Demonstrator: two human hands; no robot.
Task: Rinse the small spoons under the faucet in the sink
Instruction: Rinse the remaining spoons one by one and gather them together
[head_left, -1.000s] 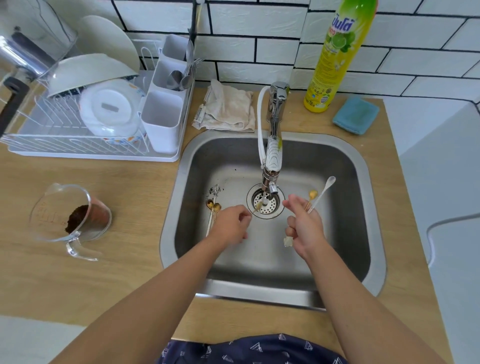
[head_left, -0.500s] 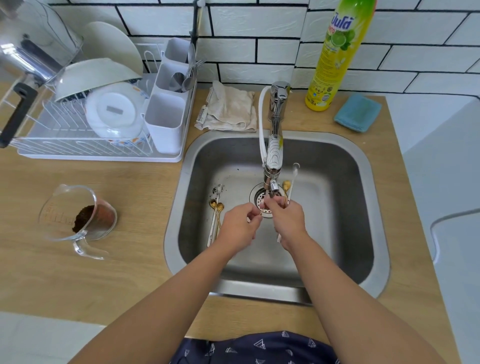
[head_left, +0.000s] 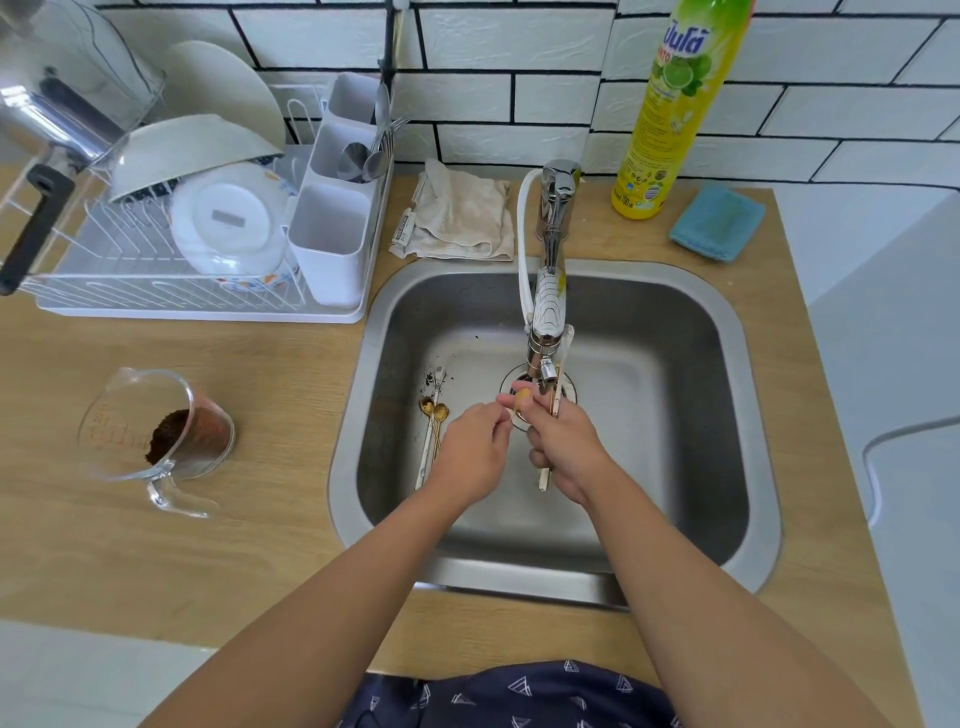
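My right hand (head_left: 563, 447) grips small spoons (head_left: 555, 400) with white handles, upright, right under the chrome faucet (head_left: 548, 312) spout over the drain. A gold spoon bowl (head_left: 522, 399) shows between both hands' fingertips. My left hand (head_left: 470, 454) pinches at that gold bowl. More small gold spoons (head_left: 434, 415) with long handles lie on the floor of the steel sink (head_left: 727, 415), left of the drain, with dark coffee specks beside them. I cannot see running water clearly.
A dish rack (head_left: 171, 291) with plates and a cutlery holder stands left of the sink. A glass measuring jug (head_left: 156, 431) with coffee grounds sits on the wooden counter. Behind the sink are a folded cloth (head_left: 460, 218), a yellow dish-soap bottle (head_left: 670, 114) and a blue sponge (head_left: 717, 223).
My right hand has carried the spoons left from the sink's right side to under the spout. My left hand has come up to meet it at the gold bowl.
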